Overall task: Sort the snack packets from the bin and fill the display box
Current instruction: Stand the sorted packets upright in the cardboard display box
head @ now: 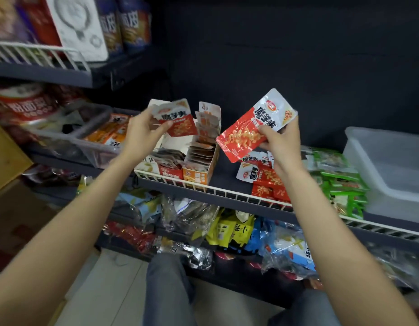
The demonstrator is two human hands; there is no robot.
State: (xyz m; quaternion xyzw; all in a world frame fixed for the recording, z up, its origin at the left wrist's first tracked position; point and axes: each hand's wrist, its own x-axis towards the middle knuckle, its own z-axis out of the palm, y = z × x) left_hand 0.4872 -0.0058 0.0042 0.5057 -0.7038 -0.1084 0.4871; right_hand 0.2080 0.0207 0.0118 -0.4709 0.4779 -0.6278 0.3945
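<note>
The left edge of the frame is blurred, so the tubs and packets there cannot be read, and the clear bin (389,170) at the right is cut by the frame edge. Both forearms reach up from the bottom corners toward the middle shelf (227,177). The left hand (142,130), left of centre, pinches a small stack of red-and-white snack packets (178,118) between thumb and fingers, their white tops upward. The right hand (283,142), right of centre, grips a single red packet (253,125), its long axis tilted, white end toward the upper right. Between the hands stands the display box (199,158), with packets filed on edge. Loose red packets (262,177) lie on the shelf under the right wrist, with green packets (340,182) beside them.
</note>
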